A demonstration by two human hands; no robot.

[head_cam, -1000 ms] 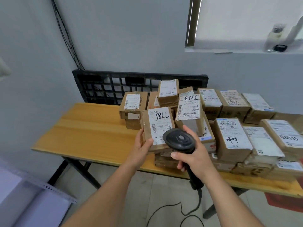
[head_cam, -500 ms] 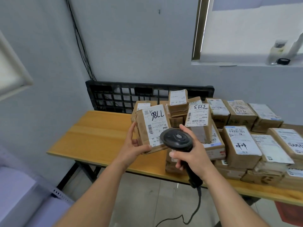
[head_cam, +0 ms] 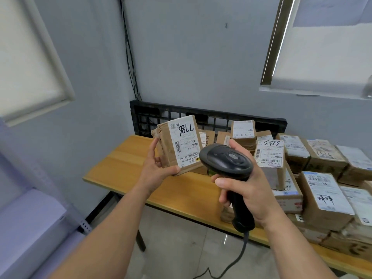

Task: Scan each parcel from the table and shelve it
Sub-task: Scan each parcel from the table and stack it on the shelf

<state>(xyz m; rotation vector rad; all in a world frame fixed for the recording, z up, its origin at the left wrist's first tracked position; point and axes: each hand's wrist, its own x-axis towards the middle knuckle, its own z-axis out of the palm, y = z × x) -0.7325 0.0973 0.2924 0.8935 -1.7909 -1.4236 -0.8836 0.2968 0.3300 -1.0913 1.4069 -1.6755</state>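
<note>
My left hand (head_cam: 156, 170) grips a small brown cardboard parcel (head_cam: 178, 146) from its left side and bottom, holding it upright in the air above the table's left part. Its white label faces me, with handwritten digits and barcodes. My right hand (head_cam: 244, 191) is wrapped around the handle of a black corded barcode scanner (head_cam: 227, 163), whose head sits just right of the parcel and points toward its label. A pile of labelled cardboard parcels (head_cam: 314, 178) covers the right half of the wooden table (head_cam: 124, 168).
A black plastic pallet (head_cam: 145, 115) leans against the wall behind the table. The scanner cable (head_cam: 231, 264) hangs down to the floor. A grey metal shelf (head_cam: 36, 228) stands at the lower left. Windows with blinds are at the left and upper right.
My left hand has lifted the parcel up and left, off the pile, and the scanner has risen with it. The view has swung left and upward.
</note>
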